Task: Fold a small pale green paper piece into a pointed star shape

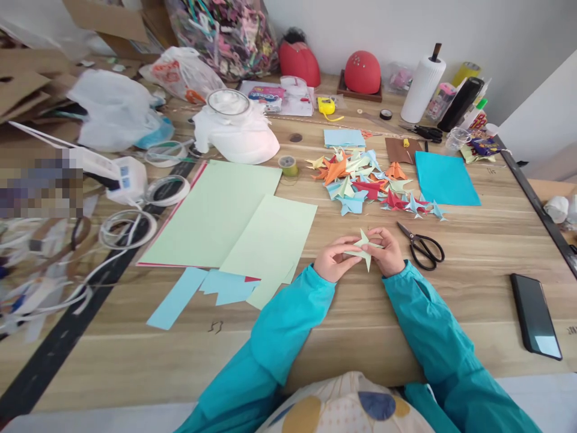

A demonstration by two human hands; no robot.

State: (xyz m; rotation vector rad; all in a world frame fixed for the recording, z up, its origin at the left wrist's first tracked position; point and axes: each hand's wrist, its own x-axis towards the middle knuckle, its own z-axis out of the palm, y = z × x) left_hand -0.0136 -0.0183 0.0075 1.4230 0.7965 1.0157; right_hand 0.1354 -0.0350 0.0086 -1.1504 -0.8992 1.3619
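Observation:
My left hand point(333, 258) and my right hand point(386, 251) meet over the wooden table point(406, 325), both pinching a small pale green folded paper piece point(364, 248) with pointed tips. The fingers of each hand are closed on its edges. Both arms wear teal sleeves. Just beyond the hands lies a heap of folded paper figures point(367, 183) in orange, red, blue and green.
Black scissors point(421, 245) lie right of my hands, a dark phone point(535, 314) further right. Pale green sheets point(234, 222) and blue paper strips point(198, 291) lie to the left, a teal sheet point(444, 177) at the back right. Tape rolls, bags and a paper towel roll point(422, 87) crowd the far side.

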